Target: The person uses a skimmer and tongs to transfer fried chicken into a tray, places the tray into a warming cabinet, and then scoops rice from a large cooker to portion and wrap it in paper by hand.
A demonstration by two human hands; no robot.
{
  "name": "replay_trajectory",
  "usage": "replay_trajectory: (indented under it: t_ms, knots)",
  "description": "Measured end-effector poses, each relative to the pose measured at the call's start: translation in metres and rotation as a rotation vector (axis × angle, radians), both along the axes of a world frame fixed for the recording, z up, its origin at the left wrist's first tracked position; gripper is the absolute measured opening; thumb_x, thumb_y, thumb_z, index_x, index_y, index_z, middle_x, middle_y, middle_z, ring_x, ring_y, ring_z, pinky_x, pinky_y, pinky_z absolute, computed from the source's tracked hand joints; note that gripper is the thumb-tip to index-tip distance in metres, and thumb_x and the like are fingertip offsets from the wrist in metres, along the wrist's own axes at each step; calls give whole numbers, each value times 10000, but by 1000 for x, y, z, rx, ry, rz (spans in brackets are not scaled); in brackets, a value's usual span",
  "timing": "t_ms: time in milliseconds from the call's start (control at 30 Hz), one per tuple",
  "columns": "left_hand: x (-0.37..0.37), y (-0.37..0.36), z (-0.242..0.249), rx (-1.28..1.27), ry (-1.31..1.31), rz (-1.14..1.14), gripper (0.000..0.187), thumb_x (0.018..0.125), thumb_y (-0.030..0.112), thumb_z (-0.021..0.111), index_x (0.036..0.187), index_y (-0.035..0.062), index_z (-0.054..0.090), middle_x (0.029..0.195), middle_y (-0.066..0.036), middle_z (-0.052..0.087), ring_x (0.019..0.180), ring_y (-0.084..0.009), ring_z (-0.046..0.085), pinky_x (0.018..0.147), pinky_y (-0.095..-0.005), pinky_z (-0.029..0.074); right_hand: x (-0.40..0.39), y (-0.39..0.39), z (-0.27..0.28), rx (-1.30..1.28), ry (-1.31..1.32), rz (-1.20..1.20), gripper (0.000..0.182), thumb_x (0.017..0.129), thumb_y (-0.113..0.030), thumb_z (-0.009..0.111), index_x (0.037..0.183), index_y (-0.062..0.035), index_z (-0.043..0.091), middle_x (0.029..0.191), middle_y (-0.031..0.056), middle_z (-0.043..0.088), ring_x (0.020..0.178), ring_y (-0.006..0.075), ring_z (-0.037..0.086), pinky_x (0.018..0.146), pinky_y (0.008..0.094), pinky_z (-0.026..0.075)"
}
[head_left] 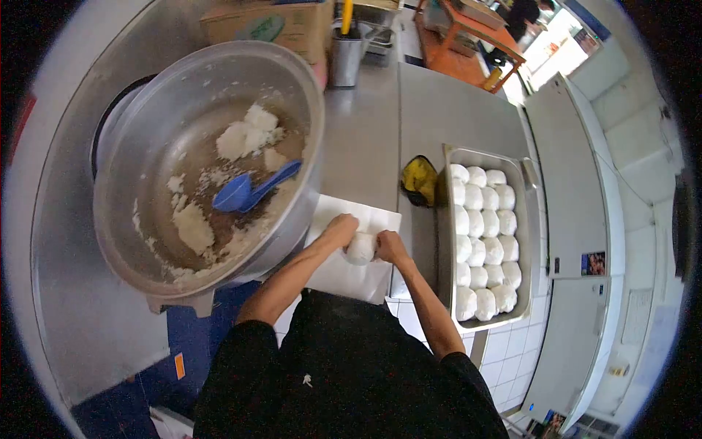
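A round white paper-wrapped ball [360, 250], apparently of rice, sits on a stack of white paper sheets [349, 280] in front of me. On its left side my left hand [342, 228] is closed, fingers gripping the wrapper. My right hand [391, 246] is curled in at the right side of the same ball, its fingertips pressed to the paper. To the left stands a large metal pot [117, 227] with white clumps of rice [248, 133] and a blue scoop [235, 193] inside. What the wrapper holds is hidden.
At the right, a deep metal tray [446, 249] holds rows of similar wrapped balls [485, 226]. A dark bowl with yellow contents [419, 181] stands beside it. A metal container [345, 60] and a cardboard box [292, 28] are at the back. A person [521, 16] is far behind.
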State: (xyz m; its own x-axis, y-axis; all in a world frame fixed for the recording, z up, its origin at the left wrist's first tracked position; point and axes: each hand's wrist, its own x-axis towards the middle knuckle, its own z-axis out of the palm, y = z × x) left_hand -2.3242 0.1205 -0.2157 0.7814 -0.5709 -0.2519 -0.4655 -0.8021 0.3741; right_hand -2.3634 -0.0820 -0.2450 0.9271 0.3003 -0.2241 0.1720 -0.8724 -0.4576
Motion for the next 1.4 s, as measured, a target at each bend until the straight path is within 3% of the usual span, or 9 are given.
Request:
replay_trajectory:
  t_ms: [233,300,467,567,667,933,1133,1333,1400]
  knots:
    - [-84,14,5,-502,-145,415,100,747,10,570,804,-2,651,777,-176,602,768,-369,588,699,-445,466,-74,45,23,282,-186,-526,71,696,-14,560,761,13,564,792,234,611,768,412,598,710,476,478]
    - [-112,9,5,-614,-243,398,334,765,-48,533,1093,-68,590,885,-190,542,849,-363,542,767,-424,445,-90,59,26,259,-236,-586,208,778,-110,564,917,45,575,903,264,606,847,417,591,778,460,472]
    - [-128,-1,-16,-576,-262,396,538,815,-30,519,1339,-75,406,1016,-200,559,943,-327,553,840,-377,442,-85,74,48,441,-184,-825,483,892,-345,550,1146,65,524,1017,275,609,914,399,611,806,450,485]
    - [-116,-3,-21,-1096,462,854,517,967,266,494,1383,-24,389,1314,-168,500,1157,-228,506,943,-292,409,-67,69,32,456,-79,-858,557,860,-387,588,1168,70,507,993,264,618,875,383,624,777,439,494]
    - [-108,-23,9,-1131,572,961,545,968,342,502,1365,-22,416,1275,-147,529,1123,-201,524,925,-285,422,-66,65,27,746,72,-962,586,834,-396,605,1167,75,506,1009,258,595,912,350,604,804,409,480]
    - [-115,-108,111,-1524,503,823,494,933,268,588,1308,-32,469,1221,-96,559,1087,-158,536,930,-280,419,-85,20,151,1076,-121,-890,564,886,-268,516,1312,61,346,1240,303,469,1138,396,498,938,428,407]
    - [-142,-179,157,-1492,530,532,537,886,199,613,1310,-76,434,1273,-128,513,1154,-195,497,988,-309,381,-110,-48,227,1025,-539,-1120,395,876,-273,632,1114,24,524,912,166,616,818,241,594,757,356,478]
    - [-148,-213,141,-1511,761,306,588,914,223,520,1385,-71,326,1363,-196,447,1297,-241,389,1084,-308,259,-122,-134,193,1081,-408,-1220,359,817,-273,693,969,43,613,839,158,650,771,223,608,714,340,484]
    - [-164,-204,163,-1027,496,234,658,893,179,556,1424,-57,247,1421,-230,379,1346,-278,340,1098,-322,246,-112,-156,159,876,-375,-1153,397,802,-298,701,989,41,609,841,175,651,765,246,613,722,350,485]
